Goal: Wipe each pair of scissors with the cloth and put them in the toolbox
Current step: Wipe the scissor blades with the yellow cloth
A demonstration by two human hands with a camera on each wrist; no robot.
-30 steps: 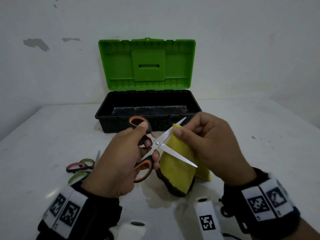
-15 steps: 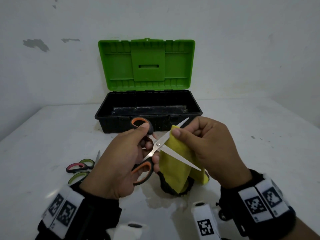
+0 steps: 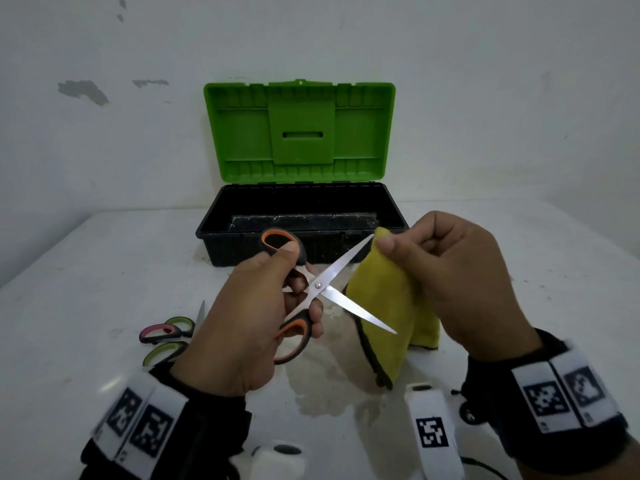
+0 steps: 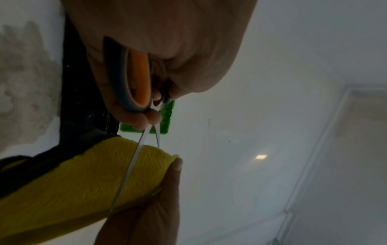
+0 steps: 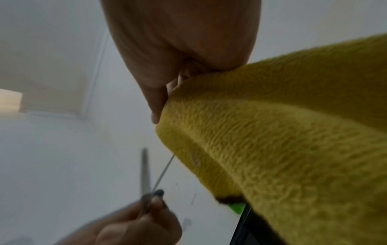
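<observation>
Our left hand (image 3: pixel 242 323) grips the orange-handled scissors (image 3: pixel 318 289) with the blades spread, so each edge is exposed. Our right hand (image 3: pixel 460 282) pinches the yellow cloth (image 3: pixel 384 306) at the upper blade's tip. The toolbox (image 3: pixel 301 216) stands open behind; more scissors (image 3: pixel 166 332) wait on the desk (image 3: pixel 86 271).

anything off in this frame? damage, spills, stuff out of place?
Mostly fine. The table has a blotchy stain in front of the toolbox, running under the yellow cloth toward the near edge; whether it is wet is unclear. Paint is chipped on the wall. Left hand holds the orange scissors with blades open.
</observation>
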